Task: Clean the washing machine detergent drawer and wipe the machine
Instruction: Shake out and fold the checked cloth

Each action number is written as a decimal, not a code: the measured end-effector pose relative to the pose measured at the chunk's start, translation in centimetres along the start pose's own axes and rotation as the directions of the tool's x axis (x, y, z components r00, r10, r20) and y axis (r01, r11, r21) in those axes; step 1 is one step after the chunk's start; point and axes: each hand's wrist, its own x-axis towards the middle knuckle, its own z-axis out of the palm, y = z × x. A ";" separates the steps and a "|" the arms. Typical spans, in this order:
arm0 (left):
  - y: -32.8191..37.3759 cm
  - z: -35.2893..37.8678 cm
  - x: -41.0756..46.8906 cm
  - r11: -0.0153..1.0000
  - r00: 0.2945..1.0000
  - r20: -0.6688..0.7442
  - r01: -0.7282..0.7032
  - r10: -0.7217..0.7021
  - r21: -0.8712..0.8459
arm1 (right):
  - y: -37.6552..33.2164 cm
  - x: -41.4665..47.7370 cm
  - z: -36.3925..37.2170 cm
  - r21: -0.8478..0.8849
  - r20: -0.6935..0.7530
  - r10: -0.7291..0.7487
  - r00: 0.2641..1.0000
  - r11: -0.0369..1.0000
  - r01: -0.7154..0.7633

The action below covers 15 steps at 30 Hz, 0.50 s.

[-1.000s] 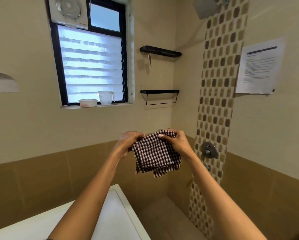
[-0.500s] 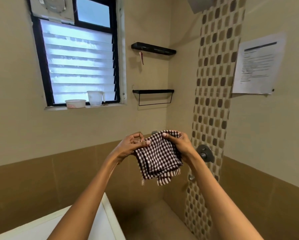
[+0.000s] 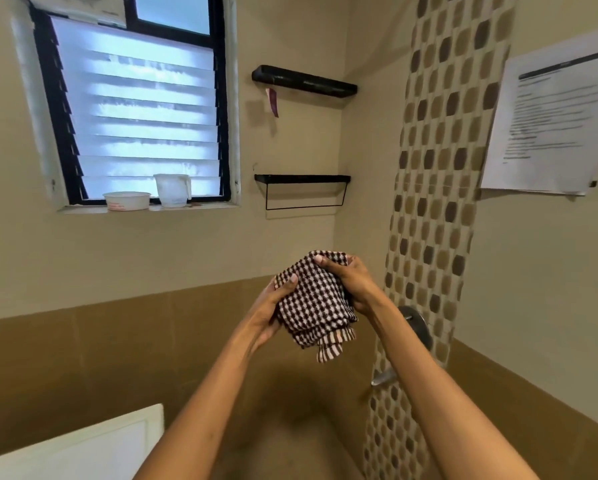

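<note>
I've got the cloth (image 3: pixel 313 306) mid-frame, held up in the air in front of the wall, between both hands. It is a dark brown and white check weave, waffle-like and nubbly, bunched and folded into a soft wad. A striped hem with a short fringe hangs at the bottom edge.

The left hand (image 3: pixel 268 313) cups it from the left side, thumb pressed on the front, fingers curled round behind. The right hand (image 3: pixel 351 282) grips the top right, fingers (image 3: pixel 320 260) curled over the upper fold. Both arms are bare.

The white washing machine (image 3: pixel 82 445) shows only as a smooth glossy corner at bottom left, well apart from the cloth.

The walls are matte beige tile above and glossy tan tile below. A mosaic strip (image 3: pixel 436 168) of rounded brown and beige tiles runs down on the right. A round metal valve (image 3: pixel 417 323) sits behind the right forearm.

A louvred frosted window (image 3: pixel 134 109) has a black frame, and a white plastic bowl (image 3: pixel 127 200) and jug (image 3: pixel 172 189) stand on its sill. Two black shelves (image 3: pixel 304 80) are in the corner. A printed sheet (image 3: pixel 547 126) hangs on the right wall, its text too blurred to read.
</note>
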 end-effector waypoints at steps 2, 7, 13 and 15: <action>-0.7 0.1 1.2 0.989 0.998 0.026 0.054 -0.051 -0.134 | 0.2 1.7 -0.6 0.013 0.001 0.011 1.000 1.000 -0.011; 0.0 -0.8 4.6 0.965 0.981 -0.023 0.185 -0.193 -0.188 | 1.2 6.8 -1.5 -0.028 -0.083 0.004 0.997 1.000 -0.007; 3.9 -4.3 11.0 0.959 0.953 -0.155 0.273 -0.260 0.073 | 2.6 15.1 -3.1 -0.087 -0.172 0.101 0.980 0.989 -0.117; 5.0 -5.2 13.7 0.951 0.952 -0.209 0.259 -0.222 0.168 | 3.0 18.5 -3.5 -0.106 -0.164 0.154 0.974 0.979 -0.173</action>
